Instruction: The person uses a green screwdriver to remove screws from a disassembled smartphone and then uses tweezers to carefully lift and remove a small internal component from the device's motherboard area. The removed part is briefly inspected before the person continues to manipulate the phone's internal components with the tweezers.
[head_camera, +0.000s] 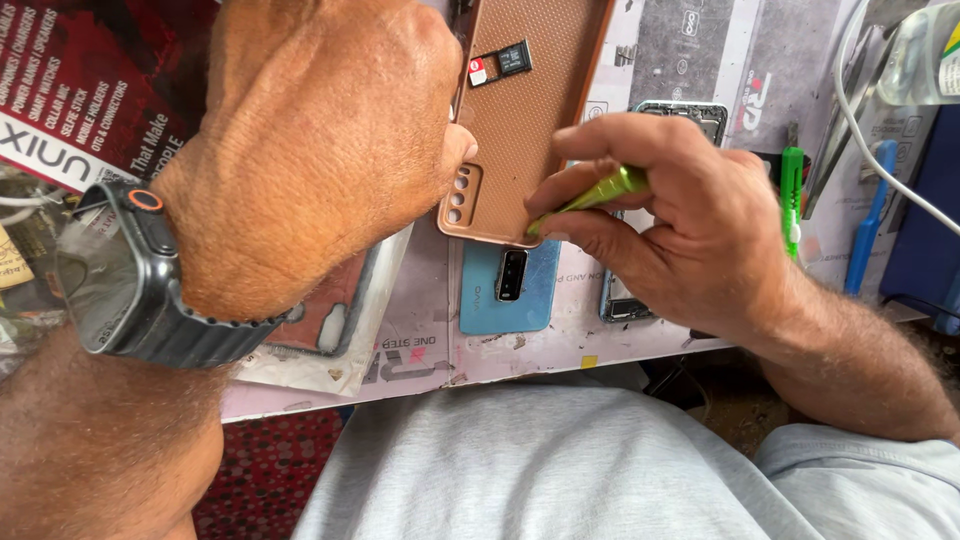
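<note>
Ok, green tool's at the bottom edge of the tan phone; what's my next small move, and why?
Probably slide the green tool along the tan phone edge: its tip sits at the lower corner in the right hand, and the left hand steadies the side.

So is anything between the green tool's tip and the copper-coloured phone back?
Nothing visible. The right hand holds the slim green metal tool with its tip at the lower edge of the textured copper-coloured phone back, which the left hand steadies.
</note>
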